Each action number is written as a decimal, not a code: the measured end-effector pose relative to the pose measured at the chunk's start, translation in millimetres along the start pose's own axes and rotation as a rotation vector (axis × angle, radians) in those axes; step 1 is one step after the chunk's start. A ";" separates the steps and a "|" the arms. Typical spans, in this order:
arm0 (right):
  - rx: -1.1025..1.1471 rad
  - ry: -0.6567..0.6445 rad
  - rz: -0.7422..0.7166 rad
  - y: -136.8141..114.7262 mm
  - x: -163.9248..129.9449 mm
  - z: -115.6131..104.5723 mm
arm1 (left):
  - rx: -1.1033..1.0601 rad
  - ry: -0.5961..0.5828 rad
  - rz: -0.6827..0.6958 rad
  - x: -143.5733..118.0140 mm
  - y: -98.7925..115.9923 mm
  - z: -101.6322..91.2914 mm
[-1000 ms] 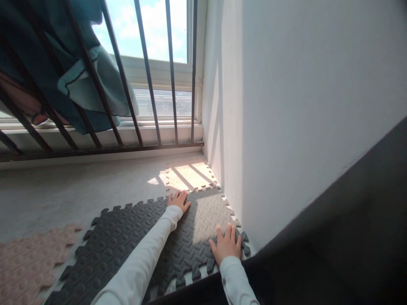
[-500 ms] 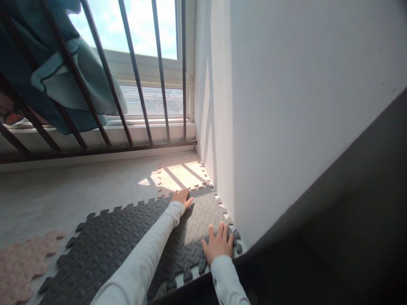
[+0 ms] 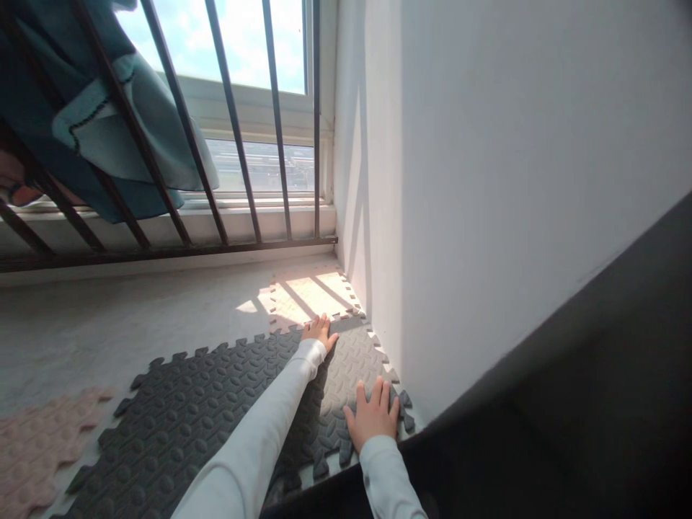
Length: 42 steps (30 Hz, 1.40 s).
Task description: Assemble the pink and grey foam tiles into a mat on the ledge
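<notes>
Kneeling over the floor (image 3: 108, 324), we have both hands pressed flat on interlocking foam mats in the corner by the white wall (image 3: 513, 144). Our left hand (image 3: 320, 331) lies palm down at the far edge of the dark grey mat (image 3: 189, 411), its fingers (image 3: 323, 321) laid out straight and close together, holding nothing; their tips reach the toothed seam where that mat meets the beige mat (image 3: 308, 292). The beige mat sits just beyond those fingertips, sunlit and tucked into the corner. Our right hand (image 3: 372, 418) rests nearer to us, palm down on the lighter grey mat (image 3: 351, 360), fingers (image 3: 385, 398) spread a little and flat, gripping nothing. Their tips point toward the wall, which stands just past them, and the mat's jagged edge runs right beside the little finger. Both arms are in white sleeves (image 3: 254, 447).

Well to the left of our left fingers, apart from the dark mat, a pink mat (image 3: 37, 447) lies on the bare floor. Far beyond the fingertips stand the dark window bars (image 3: 232, 122), with a teal cloth (image 3: 108, 130) hanging behind them. To the right of our right fingers a dark slanted panel (image 3: 595, 382) fills the corner of the view.
</notes>
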State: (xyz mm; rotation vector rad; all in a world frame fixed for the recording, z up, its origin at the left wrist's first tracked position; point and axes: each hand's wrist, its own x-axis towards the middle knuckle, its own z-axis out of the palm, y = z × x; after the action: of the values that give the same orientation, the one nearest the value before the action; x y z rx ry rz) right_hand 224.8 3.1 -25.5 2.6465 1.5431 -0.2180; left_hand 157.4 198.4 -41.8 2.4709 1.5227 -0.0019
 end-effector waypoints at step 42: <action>0.035 0.056 0.016 -3.3 -0.9 1.5 | -0.045 0.022 0.158 29.3 53.5 11.7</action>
State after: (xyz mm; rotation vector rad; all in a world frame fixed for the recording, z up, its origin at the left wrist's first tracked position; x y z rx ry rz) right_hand 221.4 3.8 -26.8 2.7126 1.5480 -0.1734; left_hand 219.3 198.9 -46.1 2.5557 1.3169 0.0860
